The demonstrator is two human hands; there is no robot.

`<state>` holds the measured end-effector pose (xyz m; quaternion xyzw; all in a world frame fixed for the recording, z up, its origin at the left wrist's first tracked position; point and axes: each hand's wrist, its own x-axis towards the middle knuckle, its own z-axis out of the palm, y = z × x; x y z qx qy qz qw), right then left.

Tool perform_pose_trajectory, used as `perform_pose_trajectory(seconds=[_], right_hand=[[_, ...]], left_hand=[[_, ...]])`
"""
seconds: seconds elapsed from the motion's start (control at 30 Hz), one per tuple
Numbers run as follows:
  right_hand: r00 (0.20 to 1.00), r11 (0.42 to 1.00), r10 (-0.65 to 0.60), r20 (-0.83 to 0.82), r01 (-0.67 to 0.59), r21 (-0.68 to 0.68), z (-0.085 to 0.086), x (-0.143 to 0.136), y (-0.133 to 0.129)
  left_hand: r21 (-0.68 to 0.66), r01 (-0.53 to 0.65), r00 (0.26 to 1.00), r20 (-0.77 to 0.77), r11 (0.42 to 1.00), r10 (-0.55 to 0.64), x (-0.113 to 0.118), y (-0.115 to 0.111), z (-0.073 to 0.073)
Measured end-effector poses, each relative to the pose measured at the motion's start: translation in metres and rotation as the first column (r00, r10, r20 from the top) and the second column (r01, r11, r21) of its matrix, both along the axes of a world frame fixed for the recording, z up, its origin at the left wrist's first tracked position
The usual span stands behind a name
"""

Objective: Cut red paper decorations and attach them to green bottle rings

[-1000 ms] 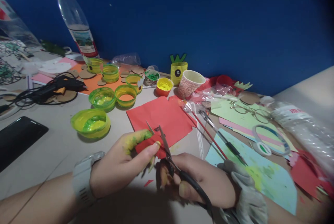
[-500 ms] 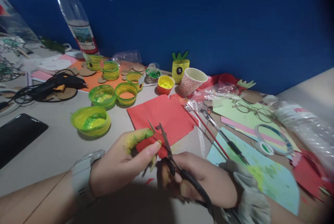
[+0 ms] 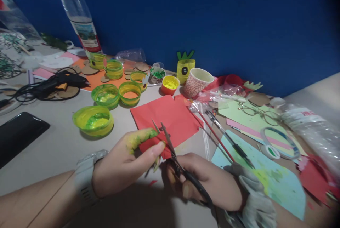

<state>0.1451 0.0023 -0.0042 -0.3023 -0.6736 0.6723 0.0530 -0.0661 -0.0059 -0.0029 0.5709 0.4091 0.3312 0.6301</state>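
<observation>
Between the thumb and fingers of my left hand (image 3: 132,164) is a small piece of red paper (image 3: 152,144); green and yellow paint stains the index finger. My right hand (image 3: 202,180) grips black-handled scissors (image 3: 172,150), with fingers through the handles. Their blades are slightly apart at the right edge of the red piece and point away from me. Behind the blades a larger red paper sheet (image 3: 183,114) lies flat on the table. A tiny red scrap (image 3: 153,182) rests below my hands.
Green-and-yellow painted cups (image 3: 92,123) stand at left, near a phone (image 3: 21,136) and a glue gun (image 3: 63,81). A patterned paper cup (image 3: 196,83) is at the back. On the right are a paintbrush (image 3: 212,130), a pen (image 3: 231,141), glasses (image 3: 259,113) and tape (image 3: 280,143).
The view has shifted slightly, so the table things sit a little further right. Both hands keep nearly the same pose, with the scissors still at the red piece.
</observation>
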Motion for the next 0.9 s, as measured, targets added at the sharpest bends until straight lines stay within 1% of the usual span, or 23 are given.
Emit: perform_pose_trajectory(seconds=[0.1, 0.27, 0.37, 0.53, 0.6, 0.67, 0.77, 0.9], right_hand=[[1.0, 1.0, -0.012, 0.013, 0.012, 0.003, 0.0007, -0.0004, -0.0001], [0.999, 0.999, -0.035, 0.027, 0.034, 0.014, -0.001, -0.001, -0.0022], [0.999, 0.999, -0.042, 0.028, 0.042, 0.013, -0.0011, -0.0012, -0.0027], [0.998, 0.997, -0.064, 0.022, 0.065, -0.032, -0.0009, -0.0013, -0.003], [0.997, 0.997, -0.078, 0.005, 0.078, -0.027, -0.0019, -0.0015, -0.0037], [0.995, 0.994, -0.103, -0.014, 0.102, -0.033, -0.0032, -0.0019, -0.0043], [0.991, 0.99, -0.132, -0.025, 0.131, -0.047, -0.0042, -0.003, -0.0047], [0.991, 0.991, -0.13, -0.026, 0.13, -0.033, -0.0033, -0.0036, -0.0042]], left_hand=[[0.033, -0.002, 1.0, -0.008, 0.999, 0.002, -0.0002, -0.0002, 0.0001], [0.073, -0.035, 0.997, -0.063, 0.997, 0.039, -0.0004, 0.0001, -0.0013], [0.093, -0.04, 0.997, -0.058, 0.995, 0.045, -0.0002, 0.0005, -0.0016], [0.013, -0.063, 0.998, 0.019, 0.998, 0.062, -0.0008, 0.001, 0.0002], [0.018, -0.07, 0.997, 0.039, 0.997, 0.07, -0.0012, 0.0015, 0.0014], [0.035, -0.043, 0.997, 0.064, 0.998, 0.041, -0.0016, 0.002, 0.0021], [0.023, -0.018, 0.998, 0.058, 1.0, 0.016, -0.0022, 0.0016, 0.0012], [0.016, -0.02, 0.999, 0.04, 1.0, 0.019, -0.0022, -0.0001, -0.0014]])
